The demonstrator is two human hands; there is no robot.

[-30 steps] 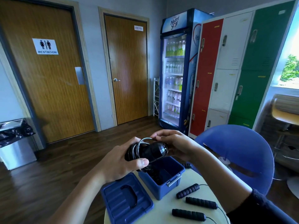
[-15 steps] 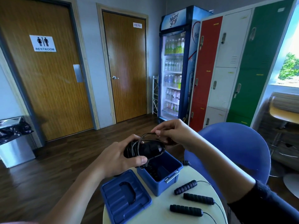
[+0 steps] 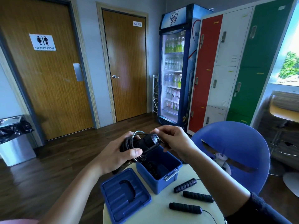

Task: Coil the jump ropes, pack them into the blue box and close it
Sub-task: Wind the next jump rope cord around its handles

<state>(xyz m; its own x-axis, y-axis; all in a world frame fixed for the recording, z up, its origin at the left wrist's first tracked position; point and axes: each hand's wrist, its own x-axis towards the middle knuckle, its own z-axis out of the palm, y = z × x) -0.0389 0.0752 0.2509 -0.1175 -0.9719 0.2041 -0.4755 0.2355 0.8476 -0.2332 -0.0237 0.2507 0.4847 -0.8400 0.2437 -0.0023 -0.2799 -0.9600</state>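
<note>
A black jump rope (image 3: pixel 142 143), its cord wound around the handles, is held just above the open blue box (image 3: pixel 169 177). My left hand (image 3: pixel 119 155) grips the bundle from the left, thumb across the cord. My right hand (image 3: pixel 174 141) pinches the cord at the bundle's right end. Something dark lies inside the box; I cannot tell what. The blue lid (image 3: pixel 124 195) lies upside down on the table, left of the box. Three black foam handles (image 3: pixel 196 196) with thin cords lie on the table to the right of the box.
The small round pale table (image 3: pixel 161 214) carries everything. A blue chair (image 3: pixel 234 152) stands close behind it on the right. Lockers (image 3: pixel 226 65), a drinks fridge (image 3: pixel 174 67) and two wooden doors line the far walls. A steel bin (image 3: pixel 14 141) stands at the left.
My right hand rose with a loop of cord, then came back down to the bundle's right end. The left hand kept its grip on the bundle.
</note>
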